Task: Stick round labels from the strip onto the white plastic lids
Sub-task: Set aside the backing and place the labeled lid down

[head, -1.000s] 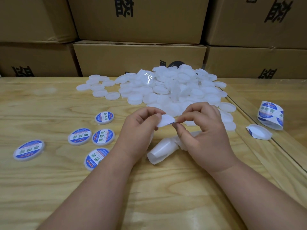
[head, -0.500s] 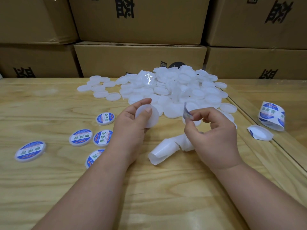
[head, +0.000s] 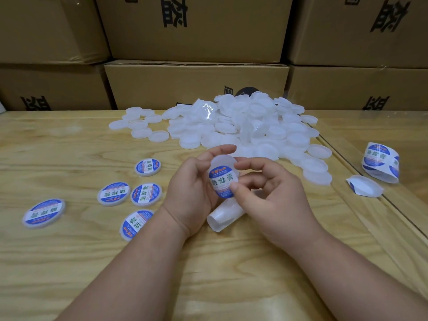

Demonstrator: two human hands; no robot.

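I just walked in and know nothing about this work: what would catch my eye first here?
Probably the two hands at the centre: the left hand holds a white lid while the right hand lays a blue round label on it. Behind them sprawls a big heap of bare white lids, and five labelled lids lie on the wooden table to the left.

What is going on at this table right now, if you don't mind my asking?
A person is sticking round labels onto white plastic lids. The left hand holds a lid while the right hand lays a blue and white label on it; the label sits low and is not yet centred. Five labelled lids lie on the wooden table to the left, a pile of bare lids sits behind, and a label strip lies to the right.
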